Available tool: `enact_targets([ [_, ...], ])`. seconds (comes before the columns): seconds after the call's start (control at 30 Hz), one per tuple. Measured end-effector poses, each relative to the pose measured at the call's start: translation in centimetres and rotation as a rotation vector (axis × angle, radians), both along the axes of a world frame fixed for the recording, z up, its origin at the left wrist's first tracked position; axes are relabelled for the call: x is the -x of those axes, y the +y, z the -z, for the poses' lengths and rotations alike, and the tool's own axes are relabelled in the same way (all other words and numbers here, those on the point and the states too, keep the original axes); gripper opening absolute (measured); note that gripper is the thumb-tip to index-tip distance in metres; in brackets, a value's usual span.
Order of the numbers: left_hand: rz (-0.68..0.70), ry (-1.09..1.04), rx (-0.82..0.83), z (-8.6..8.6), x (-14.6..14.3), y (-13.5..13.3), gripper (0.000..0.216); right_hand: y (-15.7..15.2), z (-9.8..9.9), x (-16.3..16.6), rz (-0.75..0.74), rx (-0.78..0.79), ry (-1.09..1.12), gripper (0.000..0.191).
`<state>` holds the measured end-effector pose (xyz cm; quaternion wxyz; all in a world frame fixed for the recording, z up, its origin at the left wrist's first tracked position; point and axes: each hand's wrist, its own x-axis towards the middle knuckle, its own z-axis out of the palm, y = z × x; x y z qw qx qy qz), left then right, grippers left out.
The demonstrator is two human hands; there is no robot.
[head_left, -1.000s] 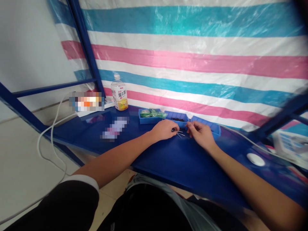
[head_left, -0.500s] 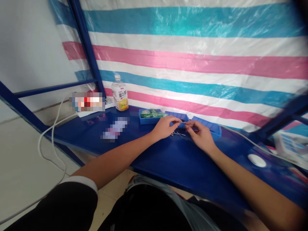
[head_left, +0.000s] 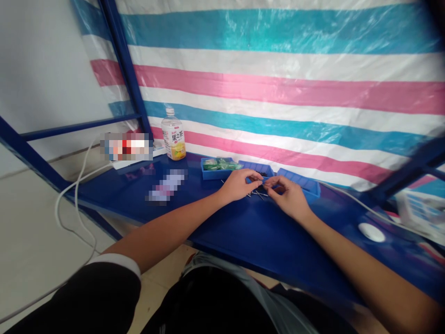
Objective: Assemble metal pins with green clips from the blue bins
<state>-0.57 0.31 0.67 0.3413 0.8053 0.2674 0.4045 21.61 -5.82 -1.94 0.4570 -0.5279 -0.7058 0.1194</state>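
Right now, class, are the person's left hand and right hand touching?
Cannot tell: the head view shows the left hand and right hand close at the fingertips, too small to settle contact or gap.

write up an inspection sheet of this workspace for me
Surface: glossy blue tabletop
Things: thin rods loose below the hands; three blue trays, left with green packets, middle with dark bits
Clutter: bottle upright at back left; white round object at right; pixelated items unidentifiable
Hands: left hand and right hand close together; anything pinched too small to tell
Cables: white cables loop at left, another runs along right
Surroundings: striped sheet behind, blue frame
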Motion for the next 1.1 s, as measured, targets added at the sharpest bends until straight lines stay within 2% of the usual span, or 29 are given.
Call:
enact_targets([
  [0.1,0.032,-0.023,0.040,0.2,0.0,0.1,0.029,-0.1,0.0,0.3,-0.047,0.032,0.049,0.023],
  [0.17,0.033,-0.041,0.062,0.4,-0.1,0.2,0.040,-0.3,-0.3,0.6,-0.079,0.037,0.071,0.035],
  [0.27,0.035,-0.018,0.106,0.5,-0.1,0.2,0.038,-0.6,-0.8,0.7,-0.090,0.044,0.090,0.047],
  [0.43,0.121,0.047,0.238,0.6,0.0,-0.3,0.037,-0.7,-1.0,0.5,0.010,0.042,0.065,0.036],
  [0.63,0.179,0.112,0.202,1.2,-0.2,0.0,0.041,-0.5,-0.7,0.4,0.085,-0.036,-0.085,0.015],
  [0.83,0.117,0.050,0.215,1.5,-0.4,0.6,0.032,-0.3,-0.5,0.4,0.012,-0.083,-0.125,0.019],
  [0.97,0.099,-0.048,0.174,1.3,-0.2,0.8,0.024,-0.2,-0.2,0.4,-0.041,-0.009,-0.077,0.029],
  [1.1,0.075,-0.069,0.184,1.4,-0.1,1.0,0.011,-0.4,-0.4,0.4,-0.011,0.031,-0.036,0.034],
])
